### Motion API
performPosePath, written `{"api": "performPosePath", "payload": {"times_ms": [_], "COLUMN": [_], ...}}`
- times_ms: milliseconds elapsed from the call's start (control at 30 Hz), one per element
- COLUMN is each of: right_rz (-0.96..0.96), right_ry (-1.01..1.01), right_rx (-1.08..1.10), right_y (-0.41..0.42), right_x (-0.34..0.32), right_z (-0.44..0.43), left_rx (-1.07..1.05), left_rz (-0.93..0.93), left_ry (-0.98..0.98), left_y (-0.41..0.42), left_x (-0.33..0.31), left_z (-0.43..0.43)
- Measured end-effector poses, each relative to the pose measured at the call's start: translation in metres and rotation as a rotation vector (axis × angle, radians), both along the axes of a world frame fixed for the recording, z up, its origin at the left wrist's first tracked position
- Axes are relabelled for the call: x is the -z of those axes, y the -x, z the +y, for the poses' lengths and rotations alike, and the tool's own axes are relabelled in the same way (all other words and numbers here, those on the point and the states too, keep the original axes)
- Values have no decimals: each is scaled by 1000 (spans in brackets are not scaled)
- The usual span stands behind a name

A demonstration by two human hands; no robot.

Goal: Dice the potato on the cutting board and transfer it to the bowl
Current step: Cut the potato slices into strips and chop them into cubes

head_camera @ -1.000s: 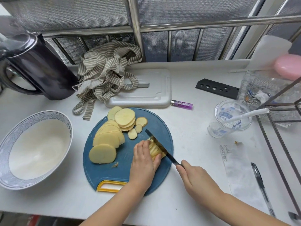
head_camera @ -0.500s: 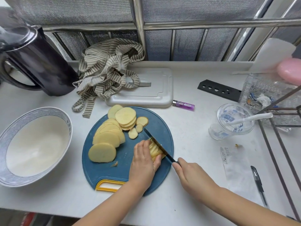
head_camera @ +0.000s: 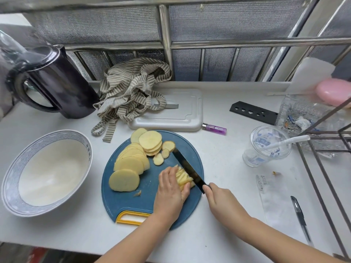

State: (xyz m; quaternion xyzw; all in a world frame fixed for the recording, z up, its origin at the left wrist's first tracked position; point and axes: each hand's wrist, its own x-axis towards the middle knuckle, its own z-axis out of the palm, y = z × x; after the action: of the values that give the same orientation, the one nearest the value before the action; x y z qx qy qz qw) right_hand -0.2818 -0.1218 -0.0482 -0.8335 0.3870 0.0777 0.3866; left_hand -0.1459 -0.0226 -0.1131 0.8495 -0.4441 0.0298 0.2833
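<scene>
A round blue cutting board [head_camera: 125, 200] with a yellow handle lies on the white counter. Pale yellow potato slices [head_camera: 131, 164] are fanned over its left and far part. My left hand [head_camera: 171, 190] holds down a small stack of potato strips [head_camera: 183, 177] near the board's right side, fingers curled over it. My right hand [head_camera: 222, 202] grips the handle of a black knife [head_camera: 188, 168], whose blade lies right against the strips, tip pointing away. A white bowl [head_camera: 11, 179] with a blue patterned rim stands left of the board, nothing in it.
A black kettle [head_camera: 57, 82] stands at the back left, a striped cloth [head_camera: 131, 92] and a white board [head_camera: 176, 114] behind the cutting board. A purple lighter [head_camera: 214, 128], black knife sheath [head_camera: 252, 112], plastic cup [head_camera: 266, 147], pen [head_camera: 301, 219] and metal rack [head_camera: 326, 179] are to the right.
The knife has slid away from me along the strips, its tip now close to the small slices. My left hand stays on the stack. The camera has shifted slightly.
</scene>
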Motion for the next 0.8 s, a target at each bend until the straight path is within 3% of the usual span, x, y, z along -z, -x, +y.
{"api": "performPosePath", "payload": {"times_ms": [267,500,800], "right_rz": [-120,-125,-102], "right_ry": [-103,21,10], "right_rx": [131,29,-14], "right_y": [6,18,23], "right_x": [-8,-27,-21], "right_z": [-3,8,17], "left_rx": [2,-18,-33], "left_rz": [93,108,71], "left_ry": [-1,-5,-6], "left_y": [1,3,3], "left_x": [-1,-4,-6], "left_z": [3,3,2]}}
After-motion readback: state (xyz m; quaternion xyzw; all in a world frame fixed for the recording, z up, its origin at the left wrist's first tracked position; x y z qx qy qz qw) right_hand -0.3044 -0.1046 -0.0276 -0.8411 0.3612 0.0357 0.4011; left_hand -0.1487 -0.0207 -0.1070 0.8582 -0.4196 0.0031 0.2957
